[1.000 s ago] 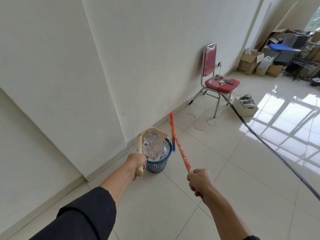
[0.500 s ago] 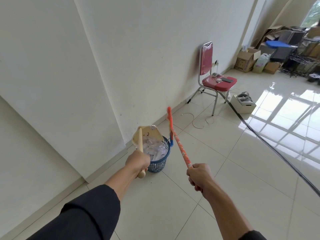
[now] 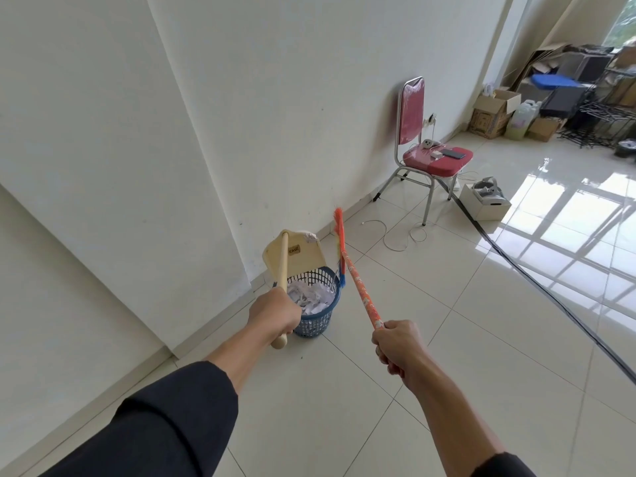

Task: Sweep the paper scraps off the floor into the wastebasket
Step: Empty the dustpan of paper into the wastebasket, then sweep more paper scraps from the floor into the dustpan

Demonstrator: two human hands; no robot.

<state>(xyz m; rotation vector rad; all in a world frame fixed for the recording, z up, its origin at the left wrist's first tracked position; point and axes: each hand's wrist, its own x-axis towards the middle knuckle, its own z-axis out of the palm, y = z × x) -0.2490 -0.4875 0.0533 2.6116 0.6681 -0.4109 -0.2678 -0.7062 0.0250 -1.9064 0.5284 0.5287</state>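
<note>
My cream dustpan (image 3: 294,254), labelled "CASA", has tipped higher above the blue wastebasket (image 3: 318,297) of crumpled white paper scraps (image 3: 309,297); my left grip (image 3: 275,313) clasps its handle, my right grip (image 3: 395,346) the orange broom (image 3: 358,280).

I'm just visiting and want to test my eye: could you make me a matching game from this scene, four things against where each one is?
Things:
1. cream plastic dustpan
2. orange-handled broom
3. blue plastic wastebasket
4. red padded metal chair

Places:
A. on the floor, holding white paper scraps
B. by the wall, small devices on its seat
C. gripped by the right hand
D. tilted above the basket, held by the left hand

Pairs: 1-D, 2-C, 3-A, 4-B
</note>
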